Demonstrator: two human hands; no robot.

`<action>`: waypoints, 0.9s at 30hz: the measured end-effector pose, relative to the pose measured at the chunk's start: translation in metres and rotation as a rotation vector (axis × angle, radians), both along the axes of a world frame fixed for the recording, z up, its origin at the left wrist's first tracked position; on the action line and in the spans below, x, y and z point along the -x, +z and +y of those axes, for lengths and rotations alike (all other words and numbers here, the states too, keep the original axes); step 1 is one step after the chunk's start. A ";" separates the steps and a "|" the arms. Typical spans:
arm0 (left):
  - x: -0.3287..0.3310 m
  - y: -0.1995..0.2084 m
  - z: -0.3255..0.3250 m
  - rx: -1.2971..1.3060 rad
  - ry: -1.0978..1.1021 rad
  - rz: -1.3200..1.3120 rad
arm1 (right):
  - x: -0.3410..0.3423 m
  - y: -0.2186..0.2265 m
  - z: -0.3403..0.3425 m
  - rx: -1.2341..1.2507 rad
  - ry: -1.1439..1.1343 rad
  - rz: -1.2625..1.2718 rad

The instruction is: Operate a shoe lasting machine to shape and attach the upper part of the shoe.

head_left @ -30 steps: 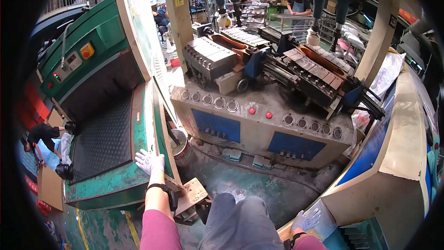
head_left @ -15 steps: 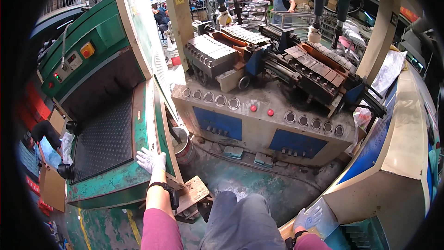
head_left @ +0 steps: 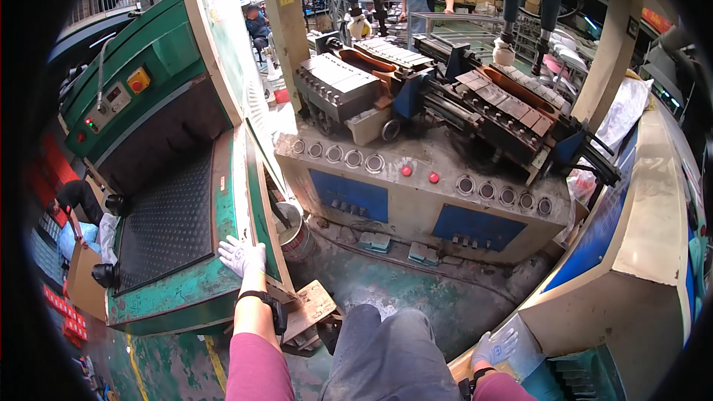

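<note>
My left hand (head_left: 242, 255), in a pale work glove, rests with spread fingers on the front ledge of a green machine (head_left: 178, 282). That machine has a dark opening and a black studded mat (head_left: 167, 226). My right hand (head_left: 495, 347), gloved alike, lies flat with fingers stretched out on a pale surface (head_left: 525, 349) beside the beige machine on the right. Neither hand holds anything. Ahead stands a wide beige machine (head_left: 416, 204) with round silver buttons, two red buttons and two clamp units (head_left: 505, 108) on top.
A bucket (head_left: 295, 234) and a wooden stool (head_left: 310, 306) stand beside the green machine. Two pedals (head_left: 423, 254) and a cable lie on the floor. A beige cabinet (head_left: 631, 252) closes the right side. A person in an apron (head_left: 423, 0) stands behind; another bends over boxes at left.
The aproned person at the back has moved to the left. The person at the far left has shifted beside the cardboard. Both my hands stay where they were.
</note>
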State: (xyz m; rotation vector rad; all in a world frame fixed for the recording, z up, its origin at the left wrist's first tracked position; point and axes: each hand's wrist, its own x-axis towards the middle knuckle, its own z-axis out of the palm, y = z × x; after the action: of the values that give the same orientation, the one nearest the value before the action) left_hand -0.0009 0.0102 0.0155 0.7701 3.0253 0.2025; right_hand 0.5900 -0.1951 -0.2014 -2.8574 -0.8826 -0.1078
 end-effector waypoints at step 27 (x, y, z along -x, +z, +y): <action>0.002 -0.004 0.000 -0.004 0.001 0.015 | -0.001 0.002 -0.001 0.004 0.002 0.040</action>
State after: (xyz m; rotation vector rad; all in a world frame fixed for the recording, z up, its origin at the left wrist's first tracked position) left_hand -0.0029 0.0103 0.0119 0.7736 3.0398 0.2032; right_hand 0.5907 -0.1963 -0.1998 -2.8520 -0.8790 -0.0491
